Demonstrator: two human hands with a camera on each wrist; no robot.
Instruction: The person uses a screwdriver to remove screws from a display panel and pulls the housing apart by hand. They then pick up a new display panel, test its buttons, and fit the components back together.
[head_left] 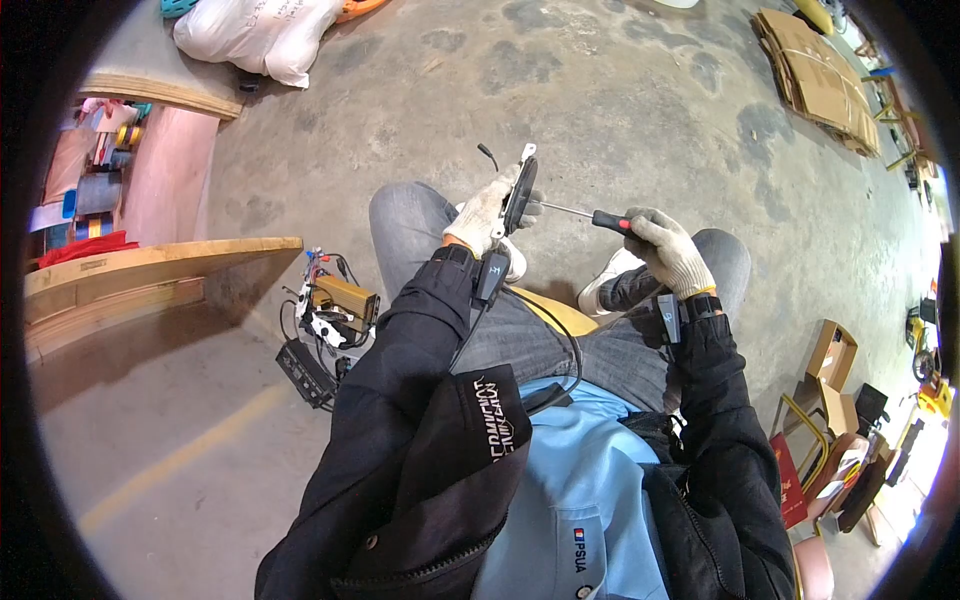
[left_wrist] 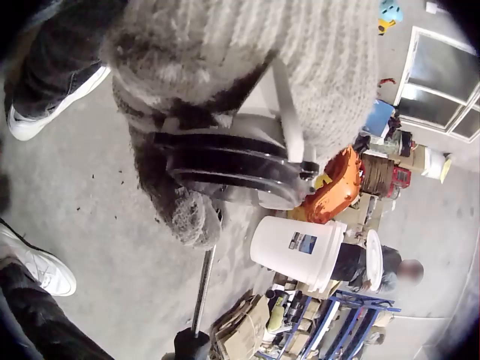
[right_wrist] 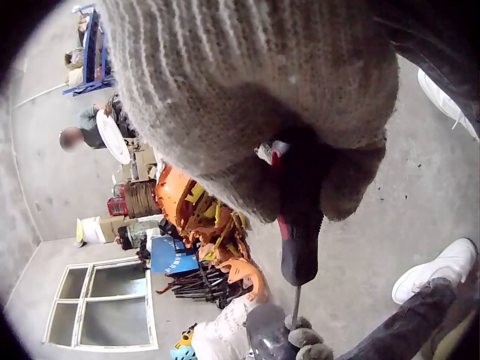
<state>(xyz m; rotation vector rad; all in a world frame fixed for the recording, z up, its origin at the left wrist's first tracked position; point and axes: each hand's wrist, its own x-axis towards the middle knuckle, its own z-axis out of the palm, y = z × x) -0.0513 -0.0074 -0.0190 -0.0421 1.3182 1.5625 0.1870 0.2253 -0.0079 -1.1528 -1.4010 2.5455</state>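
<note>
My gloved left hand [head_left: 478,218] grips a round black disc-shaped part [head_left: 519,195] with white mounting tabs at its ends, held up on edge over the lap. A short black cable end with a plug [head_left: 487,153] sticks out beyond that hand. In my gloved right hand [head_left: 668,250] is a screwdriver [head_left: 611,222] with a black and red handle, its shaft pointing left at the part. The left fingertips lie around the shaft's far end, and the tip is hidden there. From the left wrist, the glossy rim [left_wrist: 232,161] of the part shows beneath the knitted glove.
A wooden-edged bench [head_left: 170,255] stands at the left, beside wired electronics [head_left: 340,310] on the floor. Flattened cardboard [head_left: 818,80] lies at the far right, a white sack [head_left: 262,40] at the far left. Another person [left_wrist: 386,271] is in the background near a white bucket [left_wrist: 294,250].
</note>
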